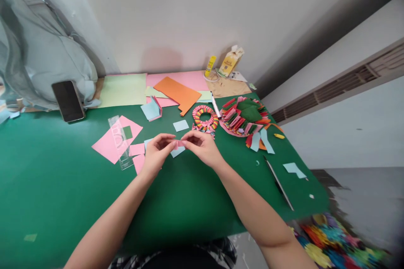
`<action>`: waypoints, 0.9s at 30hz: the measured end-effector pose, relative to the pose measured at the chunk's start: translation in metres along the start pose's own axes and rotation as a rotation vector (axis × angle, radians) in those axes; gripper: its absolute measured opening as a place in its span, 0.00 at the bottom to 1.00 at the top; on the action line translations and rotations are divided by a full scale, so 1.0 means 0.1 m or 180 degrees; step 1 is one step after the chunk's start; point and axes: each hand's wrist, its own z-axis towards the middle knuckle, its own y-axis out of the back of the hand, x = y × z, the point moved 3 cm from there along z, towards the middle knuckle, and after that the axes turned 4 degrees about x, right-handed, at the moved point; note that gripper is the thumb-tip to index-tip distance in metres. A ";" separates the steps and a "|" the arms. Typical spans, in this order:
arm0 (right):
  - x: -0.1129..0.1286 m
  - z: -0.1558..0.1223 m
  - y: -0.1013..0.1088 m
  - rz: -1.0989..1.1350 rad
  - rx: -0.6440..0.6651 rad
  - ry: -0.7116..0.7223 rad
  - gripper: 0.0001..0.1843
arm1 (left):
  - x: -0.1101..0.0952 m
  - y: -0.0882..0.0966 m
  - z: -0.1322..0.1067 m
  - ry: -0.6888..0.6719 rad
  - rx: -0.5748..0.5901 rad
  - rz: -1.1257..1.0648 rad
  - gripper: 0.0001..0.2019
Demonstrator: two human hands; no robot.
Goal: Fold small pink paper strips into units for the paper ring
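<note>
A small piece of pink paper is pinched between both hands above the green table. My left hand is closed on its left end, thumb against fingertips. On the other end, my right hand grips it the same way. Light blue paper squares lie just behind and under the hands. To the left are pink paper squares, a larger pink sheet and a clear plastic ruler lying across it. A ring of folded coloured paper sits behind my right hand.
A round cluster of folded paper, a marker and a slim knife-like tool lie right. Orange paper, a glue stick and a small carton stand by the wall. A phone leans on a grey backpack.
</note>
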 end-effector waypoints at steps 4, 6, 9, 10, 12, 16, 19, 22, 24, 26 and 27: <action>-0.04 -0.01 -0.02 -0.0055 0.0016 0.0027 0.09 | 0.01 -0.01 0.00 0.0073 -0.0023 -0.0026 0.16; -0.06 -0.01 -0.03 -0.0090 -0.0052 0.0010 0.11 | 0.01 -0.01 0.00 0.0059 -0.0083 -0.0034 0.16; -0.07 -0.02 -0.03 -0.0125 -0.0095 0.0008 0.13 | 0.03 0.02 0.00 -0.0011 -0.0174 -0.0040 0.15; -0.07 -0.02 -0.03 -0.0165 -0.0099 0.0040 0.13 | 0.03 0.02 0.00 -0.0023 -0.0182 -0.0037 0.15; -0.05 -0.02 -0.04 -0.0311 -0.0132 0.0115 0.12 | 0.04 0.03 0.00 -0.0012 -0.0168 -0.0034 0.15; -0.03 -0.02 -0.04 -0.0530 -0.0227 0.0187 0.12 | 0.03 0.02 0.00 0.0015 -0.0141 -0.0026 0.16; -0.01 -0.03 -0.05 -0.0596 -0.0235 0.0241 0.11 | 0.03 0.02 0.00 -0.0013 -0.0157 -0.0012 0.16; 0.05 -0.04 -0.07 -0.0842 -0.0287 0.0469 0.09 | 0.04 0.02 0.00 -0.0055 -0.0164 -0.0014 0.15; 0.09 -0.06 -0.09 -0.1160 -0.0337 0.0776 0.06 | 0.04 0.01 0.00 -0.0078 -0.0171 -0.0027 0.15; 0.13 -0.09 -0.12 -0.1510 -0.0361 0.1110 0.06 | 0.03 0.01 -0.01 -0.0080 -0.0202 -0.0044 0.15; 0.14 -0.10 -0.13 -0.1683 -0.0363 0.1252 0.07 | 0.03 0.01 -0.01 -0.0074 -0.0225 -0.0057 0.15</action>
